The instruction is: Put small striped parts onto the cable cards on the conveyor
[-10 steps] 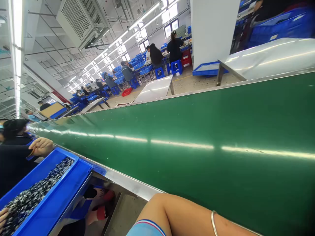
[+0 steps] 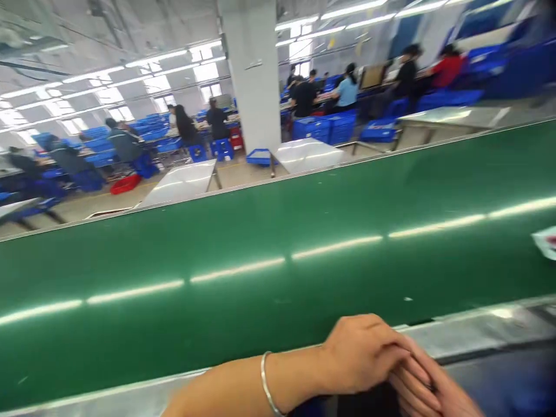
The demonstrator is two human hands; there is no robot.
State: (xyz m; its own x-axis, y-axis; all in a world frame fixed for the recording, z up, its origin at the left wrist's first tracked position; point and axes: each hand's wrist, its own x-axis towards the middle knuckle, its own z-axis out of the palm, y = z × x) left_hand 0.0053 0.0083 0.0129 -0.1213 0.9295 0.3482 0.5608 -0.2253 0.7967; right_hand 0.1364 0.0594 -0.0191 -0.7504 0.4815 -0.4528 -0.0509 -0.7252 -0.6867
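My left hand [image 2: 362, 353] is in front of the green conveyor belt's [image 2: 243, 313] near edge, its forearm coming in from the lower left with a silver bangle [image 2: 267, 382] at the wrist. Its fingers are bent and meet my right hand [image 2: 438, 385], which comes in from the lower right. The two hands touch, with fingers closed together. A small dark spot shows between the fingers, too blurred to name. Anything else inside the hands is hidden.
Along the belt's near side runs a metal rail [image 2: 473, 336]. A white and reddish item [image 2: 546, 242] lies on the belt at far right. Beyond it stand metal tables [image 2: 178, 184], a pillar [image 2: 254, 75], blue crates [image 2: 324, 128] and several seated people.
The view has swung to the right. The co-worker's blue tray of small dark pieces has left the picture, and both my hands have come into sight, touching each other.
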